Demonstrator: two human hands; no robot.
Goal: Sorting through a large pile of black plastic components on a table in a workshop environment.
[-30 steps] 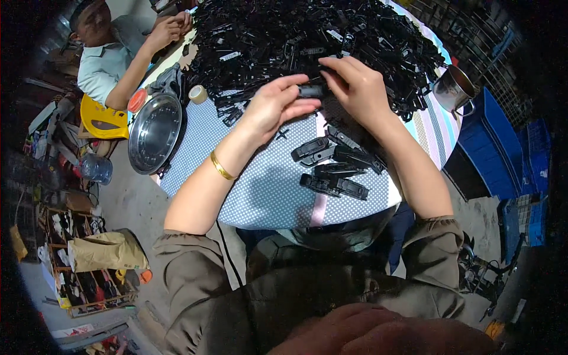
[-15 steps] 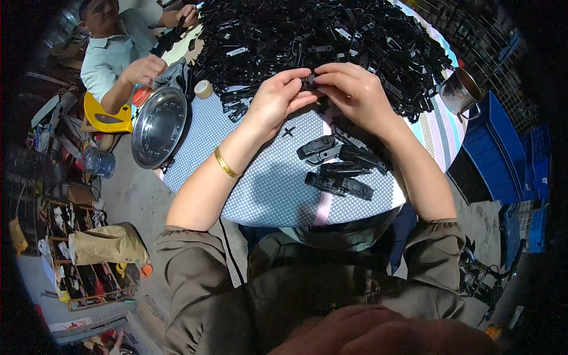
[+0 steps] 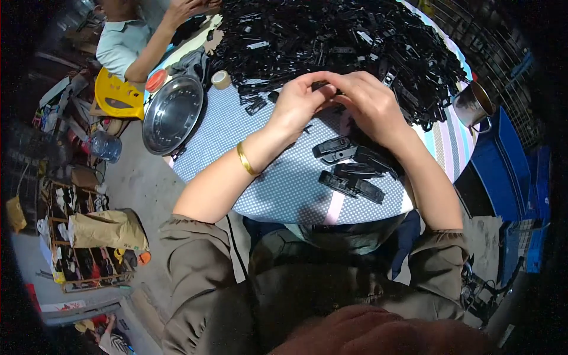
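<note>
My left hand (image 3: 294,107) and my right hand (image 3: 376,110) meet above the table, fingers bent and fingertips pressed together. Whatever they pinch is hidden behind the fingers. Just beyond them lies a big heap of black plastic parts (image 3: 313,44). On the dotted tablecloth (image 3: 266,189), below my right hand, rests a small group of longer black plastic pieces (image 3: 355,171), partly stacked on one another. A small black piece shows at the edge of my left wrist.
At the table's left edge sit a metal basin (image 3: 171,118), a tape roll (image 3: 220,80) and a red round container (image 3: 156,81). A metal mug (image 3: 471,109) stands at the right edge, near blue bins (image 3: 503,163). A co-worker (image 3: 127,50) sits far left by a yellow chair (image 3: 115,97).
My fingers have closed in and curled together, hiding the small dark part that showed between them. The view has shifted slightly. The co-worker's hands have risen and come together.
</note>
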